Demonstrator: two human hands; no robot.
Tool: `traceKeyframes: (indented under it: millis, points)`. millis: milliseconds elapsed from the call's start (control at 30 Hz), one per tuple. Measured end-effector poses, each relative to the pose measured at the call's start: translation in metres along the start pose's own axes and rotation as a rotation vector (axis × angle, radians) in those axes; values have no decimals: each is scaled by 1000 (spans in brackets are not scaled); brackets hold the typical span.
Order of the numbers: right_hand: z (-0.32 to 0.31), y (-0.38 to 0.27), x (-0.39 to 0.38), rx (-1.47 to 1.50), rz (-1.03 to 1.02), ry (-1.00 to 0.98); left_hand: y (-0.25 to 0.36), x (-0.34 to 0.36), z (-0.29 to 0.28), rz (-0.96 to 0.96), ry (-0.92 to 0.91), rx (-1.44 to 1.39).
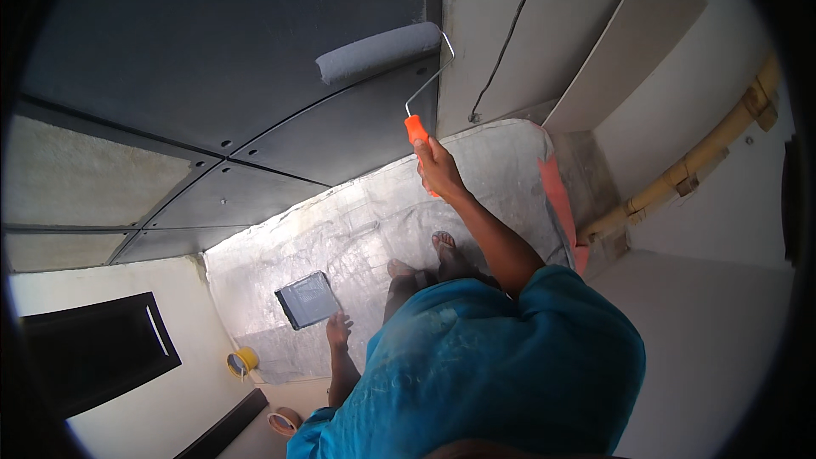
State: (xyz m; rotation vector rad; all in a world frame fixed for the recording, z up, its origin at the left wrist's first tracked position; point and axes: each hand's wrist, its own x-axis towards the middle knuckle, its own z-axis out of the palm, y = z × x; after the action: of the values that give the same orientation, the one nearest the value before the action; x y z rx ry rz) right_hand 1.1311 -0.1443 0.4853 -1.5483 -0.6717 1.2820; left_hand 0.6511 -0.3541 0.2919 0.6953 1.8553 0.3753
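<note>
My right hand is closed around the orange handle of a paint roller. Its grey, paint-covered sleeve lies over the dark grey panelled wall, close to the wall's right edge; whether it presses on the surface I cannot tell. Low at my side, my left hand hangs with its fingers apart and holds nothing. Just beyond that hand, a black paint tray with grey paint in it rests on the floor sheet.
Unpainted patches show on the wall's left. A yellow bucket and a roundish tan container stand at lower left. A black cable runs down the pale wall, beside a leaning board. A bamboo pole slants at right.
</note>
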Motion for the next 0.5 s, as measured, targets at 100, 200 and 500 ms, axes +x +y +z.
traceKeyframes:
  millis: [100,200,500]
  points:
    - [0,16,2,-51,58,16,0,-6,3,5,-6,12]
    - [-2,36,9,-110,80,19,-1,-9,6,-31,-5,12]
    - [-2,11,8,-173,-118,51,-15,-20,11,-57,4,5]
